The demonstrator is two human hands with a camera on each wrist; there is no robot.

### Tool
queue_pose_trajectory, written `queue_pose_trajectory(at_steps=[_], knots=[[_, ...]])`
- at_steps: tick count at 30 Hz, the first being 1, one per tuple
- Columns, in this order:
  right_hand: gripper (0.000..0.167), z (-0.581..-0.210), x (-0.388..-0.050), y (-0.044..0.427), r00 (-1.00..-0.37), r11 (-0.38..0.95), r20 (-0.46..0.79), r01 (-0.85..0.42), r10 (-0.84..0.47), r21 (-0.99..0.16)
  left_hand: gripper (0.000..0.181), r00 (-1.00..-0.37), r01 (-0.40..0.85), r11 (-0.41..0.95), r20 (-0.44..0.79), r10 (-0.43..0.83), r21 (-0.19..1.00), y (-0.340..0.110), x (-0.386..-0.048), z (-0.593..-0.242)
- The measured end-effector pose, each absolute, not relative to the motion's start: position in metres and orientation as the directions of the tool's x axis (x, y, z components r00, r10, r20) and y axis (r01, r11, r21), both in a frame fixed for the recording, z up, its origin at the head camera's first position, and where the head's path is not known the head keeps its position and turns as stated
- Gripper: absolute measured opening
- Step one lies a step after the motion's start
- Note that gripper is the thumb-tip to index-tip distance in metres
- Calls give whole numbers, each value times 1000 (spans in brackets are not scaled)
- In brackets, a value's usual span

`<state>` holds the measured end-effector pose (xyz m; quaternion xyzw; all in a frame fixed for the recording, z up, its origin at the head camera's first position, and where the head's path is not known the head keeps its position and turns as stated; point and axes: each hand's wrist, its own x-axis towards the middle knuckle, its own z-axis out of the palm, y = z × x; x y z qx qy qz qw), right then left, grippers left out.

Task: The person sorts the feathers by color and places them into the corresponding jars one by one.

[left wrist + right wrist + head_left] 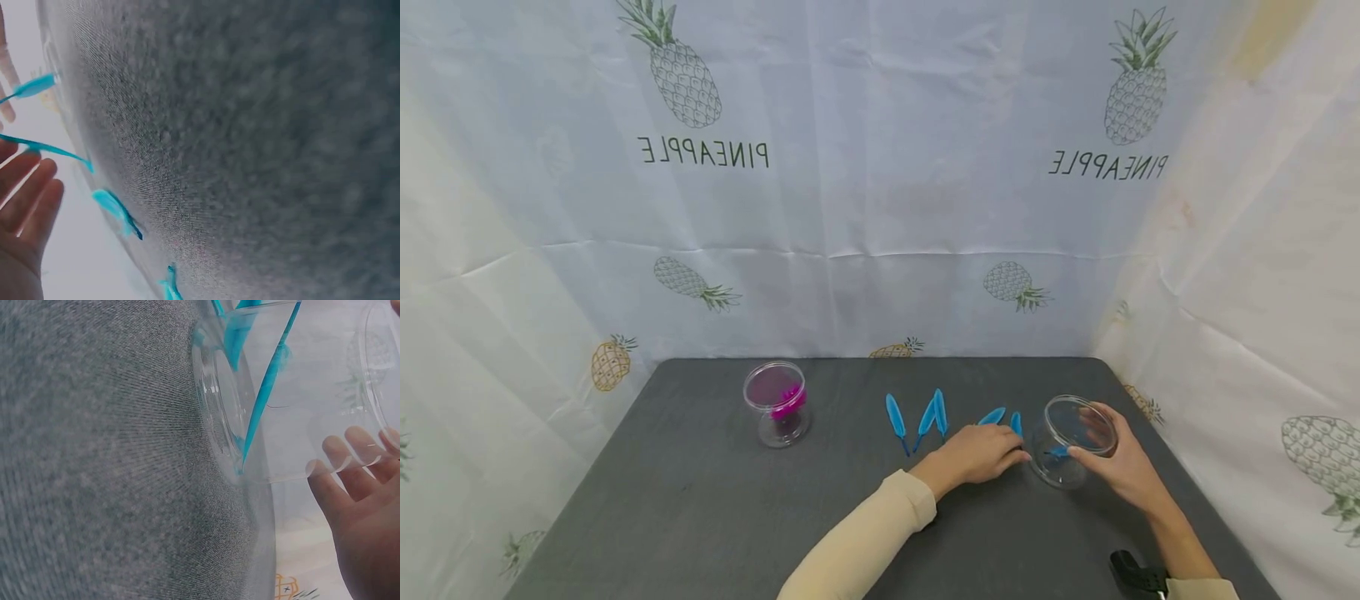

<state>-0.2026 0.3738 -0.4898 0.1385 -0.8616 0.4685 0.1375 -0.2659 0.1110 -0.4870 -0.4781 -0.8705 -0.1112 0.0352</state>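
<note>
My right hand (1123,462) grips a clear cup (1060,479) at the table's right, thumb and fingers around its upper part. A blue feather (1057,452) lies inside, and in the right wrist view a long feather (265,390) leans within the clear wall. The left hand (981,454) is low over the table just left of the cup, fingertips by a blue feather (1016,423). In the left wrist view its fingers (40,206) are fairly straight, with a feather (59,150) crossing near the fingertips; whether it is pinched is hidden. Another feather (992,416) lies behind the hand.
Several blue feathers, one of them at the left end (896,417), lie mid-table. A second clear cup (784,437) with a magenta item (788,402) stands at the back left of the dark table (700,500). Patterned cloth (865,192) hangs behind and beside the table.
</note>
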Motion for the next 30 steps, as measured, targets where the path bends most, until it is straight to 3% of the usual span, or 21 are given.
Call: queue_pose_trajectory(at_steps=[6,16,25,30], knots=[[87,-491,-203,375,-925,525,367,-362,-99,-771,37,-553,833,520,275,787,187,103,-259,-478],[86,-490,-202,373,-928,519,359,-356,-100,-777,24,-499,859,421,662,560,291,88,-259,-469],[87,-489,-200,371,-927,522,358,-360,-108,-773,17,-554,832,317,723,413,455,81,-262,-457],[87,-489,-200,370,-922,519,372,-372,-109,-770,14,-526,850,249,767,368,464,81,-262,-447]])
